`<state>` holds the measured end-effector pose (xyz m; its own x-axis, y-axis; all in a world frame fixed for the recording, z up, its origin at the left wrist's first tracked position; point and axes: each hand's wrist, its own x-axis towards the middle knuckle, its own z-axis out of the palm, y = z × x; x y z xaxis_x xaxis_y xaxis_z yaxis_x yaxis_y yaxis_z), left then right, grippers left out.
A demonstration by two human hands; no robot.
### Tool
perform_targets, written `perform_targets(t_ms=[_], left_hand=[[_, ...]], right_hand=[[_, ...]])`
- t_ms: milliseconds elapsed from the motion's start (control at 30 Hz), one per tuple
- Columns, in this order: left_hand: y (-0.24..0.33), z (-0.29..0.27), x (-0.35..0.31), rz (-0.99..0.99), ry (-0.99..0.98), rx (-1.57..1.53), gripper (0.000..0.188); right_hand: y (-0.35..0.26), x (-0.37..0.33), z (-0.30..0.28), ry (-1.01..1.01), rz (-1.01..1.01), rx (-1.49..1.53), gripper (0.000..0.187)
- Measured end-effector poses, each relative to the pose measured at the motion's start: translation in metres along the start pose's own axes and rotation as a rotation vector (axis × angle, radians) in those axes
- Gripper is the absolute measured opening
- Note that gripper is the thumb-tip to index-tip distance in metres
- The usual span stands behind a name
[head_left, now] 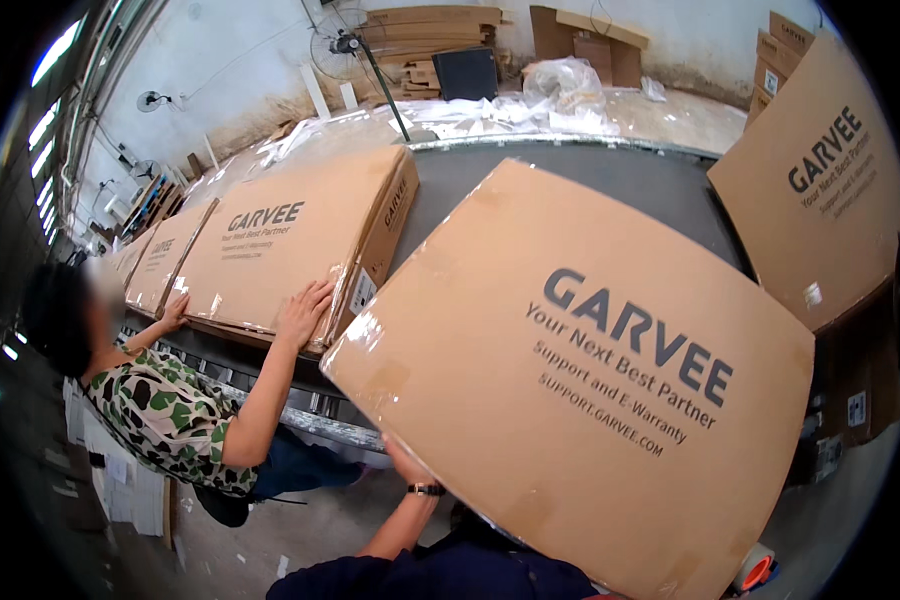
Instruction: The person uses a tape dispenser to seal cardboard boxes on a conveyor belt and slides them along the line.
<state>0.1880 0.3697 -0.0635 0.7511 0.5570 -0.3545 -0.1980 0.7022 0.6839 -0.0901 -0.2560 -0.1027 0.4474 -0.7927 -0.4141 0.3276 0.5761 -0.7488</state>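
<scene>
Clearly, the left hand [407, 462] is the nearer one: its fingers grasp the near, lower-left edge of the large carton [582, 385], tips hidden beneath. From them the carton lies up and to the right, tilted across the near side of the dark conveyor [455, 185], its long axis running from upper left to lower right. Its left corner sits just beside the neighbouring carton [280, 235]. The right hand is out of sight, so its grip cannot be told.
</scene>
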Motion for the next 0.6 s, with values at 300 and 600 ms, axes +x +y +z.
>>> perform_targets(t_ms=[300,600], left_hand=[[-0.037,-0.049,0.061,0.208,-0.030,0.198,0.049],[-0.011,-0.018,0.023,0.025,-0.152,-0.011,0.052]], right_hand=[[0.011,-0.040,-0.035,0.003,-0.052,0.071,0.080],[0.021,-0.106,-0.046,0.075,-0.134,0.238,0.080]])
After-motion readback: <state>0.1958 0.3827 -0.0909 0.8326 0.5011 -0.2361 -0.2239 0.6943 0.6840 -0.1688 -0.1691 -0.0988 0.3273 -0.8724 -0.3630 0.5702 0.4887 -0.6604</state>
